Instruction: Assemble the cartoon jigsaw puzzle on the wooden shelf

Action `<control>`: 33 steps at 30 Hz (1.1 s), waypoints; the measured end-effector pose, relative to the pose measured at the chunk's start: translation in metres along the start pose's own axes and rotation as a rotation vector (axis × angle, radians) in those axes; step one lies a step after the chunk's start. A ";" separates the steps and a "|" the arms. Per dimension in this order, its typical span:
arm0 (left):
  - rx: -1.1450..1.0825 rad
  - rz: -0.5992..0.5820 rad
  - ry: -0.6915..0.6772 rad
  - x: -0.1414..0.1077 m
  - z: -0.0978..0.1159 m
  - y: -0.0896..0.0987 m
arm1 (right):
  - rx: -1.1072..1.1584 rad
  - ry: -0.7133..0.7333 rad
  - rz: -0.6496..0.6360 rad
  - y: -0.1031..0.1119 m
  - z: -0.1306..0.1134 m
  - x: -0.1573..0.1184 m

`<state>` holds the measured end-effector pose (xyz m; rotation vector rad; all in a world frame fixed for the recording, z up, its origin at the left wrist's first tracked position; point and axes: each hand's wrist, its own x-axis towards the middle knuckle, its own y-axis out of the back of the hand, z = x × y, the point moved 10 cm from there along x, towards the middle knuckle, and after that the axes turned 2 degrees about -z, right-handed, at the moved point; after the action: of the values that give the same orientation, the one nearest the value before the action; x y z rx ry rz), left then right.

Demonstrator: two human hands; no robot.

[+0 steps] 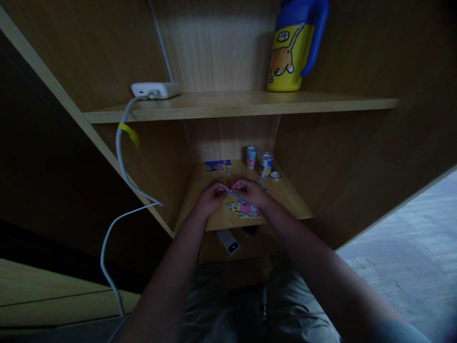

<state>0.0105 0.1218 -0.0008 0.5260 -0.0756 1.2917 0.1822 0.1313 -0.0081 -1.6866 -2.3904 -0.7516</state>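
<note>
Small jigsaw pieces pinched between my left and right fingertips
Light, stiff, likely easy to bend at the tabs; best held by the edges, just beyond twelve o'clock of the partly joined puzzle.

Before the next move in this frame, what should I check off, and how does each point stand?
- Left hand and right hand meet at small puzzle pieces: ok.
- Fit between those pieces: cannot tell, too small and partly hidden by fingers.
- Joined section lying on the shelf: ok.
- All loose pieces gathered together: not ok, some lie scattered, one far left.
- Round lid off the shelf surface: not ok, it lies beside the nearer can.
</note>
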 end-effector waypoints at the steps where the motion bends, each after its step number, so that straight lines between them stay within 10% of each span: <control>1: -0.002 -0.003 -0.001 0.000 0.000 0.000 | 0.002 0.001 -0.003 0.000 0.000 0.000; 33: -0.024 -0.007 0.032 0.000 0.000 0.000 | 0.081 -0.007 0.010 -0.001 0.001 0.000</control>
<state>0.0106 0.1218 -0.0013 0.4839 -0.0623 1.2903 0.1814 0.1314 -0.0089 -1.6715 -2.3803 -0.6393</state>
